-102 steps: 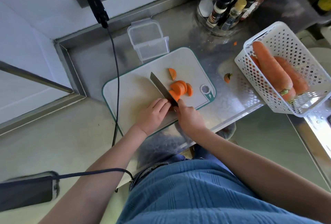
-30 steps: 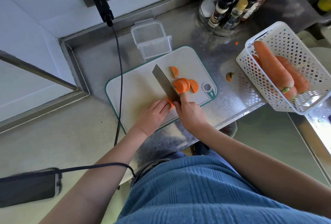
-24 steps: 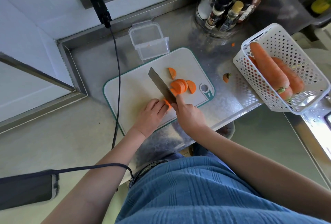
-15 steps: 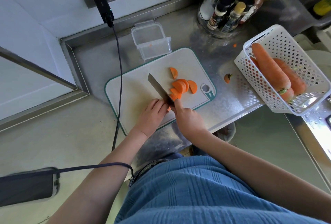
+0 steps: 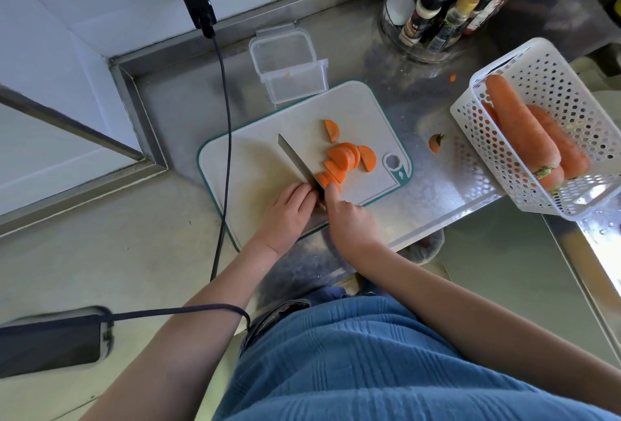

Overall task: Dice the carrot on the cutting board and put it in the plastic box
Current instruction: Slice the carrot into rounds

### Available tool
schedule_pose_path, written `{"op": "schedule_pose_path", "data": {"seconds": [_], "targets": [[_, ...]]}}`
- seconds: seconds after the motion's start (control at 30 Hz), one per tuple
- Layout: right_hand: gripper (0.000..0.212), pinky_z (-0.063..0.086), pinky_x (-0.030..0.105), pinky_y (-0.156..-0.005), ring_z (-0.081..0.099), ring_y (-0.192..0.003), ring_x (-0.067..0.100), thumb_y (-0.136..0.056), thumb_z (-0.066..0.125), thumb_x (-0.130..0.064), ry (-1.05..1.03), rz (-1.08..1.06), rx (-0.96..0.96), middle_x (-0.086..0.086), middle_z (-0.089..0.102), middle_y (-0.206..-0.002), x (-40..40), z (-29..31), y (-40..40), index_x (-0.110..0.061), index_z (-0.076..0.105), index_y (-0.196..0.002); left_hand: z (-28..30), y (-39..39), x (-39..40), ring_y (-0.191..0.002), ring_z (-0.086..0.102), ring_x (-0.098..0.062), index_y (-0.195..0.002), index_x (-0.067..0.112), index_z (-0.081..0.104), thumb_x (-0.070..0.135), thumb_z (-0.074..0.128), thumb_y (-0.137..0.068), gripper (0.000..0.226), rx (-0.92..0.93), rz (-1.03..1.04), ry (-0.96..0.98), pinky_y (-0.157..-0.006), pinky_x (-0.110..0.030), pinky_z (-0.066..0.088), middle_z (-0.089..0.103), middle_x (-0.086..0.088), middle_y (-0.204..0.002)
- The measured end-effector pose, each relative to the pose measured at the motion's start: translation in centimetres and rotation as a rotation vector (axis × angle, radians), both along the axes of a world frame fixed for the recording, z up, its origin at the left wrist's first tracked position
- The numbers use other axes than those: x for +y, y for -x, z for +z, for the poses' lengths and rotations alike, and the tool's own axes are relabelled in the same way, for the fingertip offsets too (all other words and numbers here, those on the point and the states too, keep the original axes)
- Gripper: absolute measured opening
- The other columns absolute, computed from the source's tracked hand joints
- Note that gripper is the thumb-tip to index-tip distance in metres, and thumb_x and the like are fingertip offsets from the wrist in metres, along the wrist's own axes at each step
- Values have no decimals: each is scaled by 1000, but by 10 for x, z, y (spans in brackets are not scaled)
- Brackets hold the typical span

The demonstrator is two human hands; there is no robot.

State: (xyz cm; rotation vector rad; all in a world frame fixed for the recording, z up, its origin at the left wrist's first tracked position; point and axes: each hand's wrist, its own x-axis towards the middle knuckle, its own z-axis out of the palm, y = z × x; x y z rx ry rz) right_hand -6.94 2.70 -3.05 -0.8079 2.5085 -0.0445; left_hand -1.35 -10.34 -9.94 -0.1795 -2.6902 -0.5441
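Observation:
A white cutting board (image 5: 255,165) with a green rim lies on the steel counter. Several half-round carrot slices (image 5: 346,158) are piled on its right half, and one slice (image 5: 331,130) lies apart farther back. My right hand (image 5: 349,222) grips the handle of a knife (image 5: 297,161), whose blade is down on the board beside the newest slices (image 5: 327,180). My left hand (image 5: 285,210) is curled right against the blade's left side, covering the last stub of carrot. The clear plastic box (image 5: 289,67) stands open just behind the board.
A white perforated basket (image 5: 551,84) with whole carrots (image 5: 521,131) overhangs the counter at the right. A cut carrot top (image 5: 436,143) lies between board and basket. A bottle rack (image 5: 437,7) stands behind. A black cable (image 5: 225,124) crosses the board's left edge to a phone (image 5: 50,341).
The knife rose and came down again closer to my left fingers, adding slices to the pile. The orange stub seen at my fingertips is now hidden.

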Motion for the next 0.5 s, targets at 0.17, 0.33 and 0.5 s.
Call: {"op": "schedule_pose_path", "data": {"seconds": [0.17,0.33,0.5], "targets": [[37,51,38,-57,63,-68,32,-93,41,0,19,-16,-35,2,44,-68,-7,-2,4,-14,21,-122,-5,-2,-3,-100,51,-29,-107,3,52,10,55,-89,20,-11,-14,-27,-83,-41,53,63,-18,-102],[32,50,37,-55,61,-63,30,-93,42,0,8,-9,-34,0,40,-61,-6,-2,7,-10,29,-120,-6,-6,-4,-102,56,-33,-109,-2,58,15,52,-92,25,-95,-24,-31,-86,-43,51,61,-18,-109],[28,51,38,-56,59,-62,29,-93,43,-2,26,0,-48,0,40,-62,-8,0,10,-13,30,-116,4,-3,-2,-98,54,-30,-106,0,55,18,49,-92,24,-95,2,-46,-82,-41,53,60,-17,-105]]}}
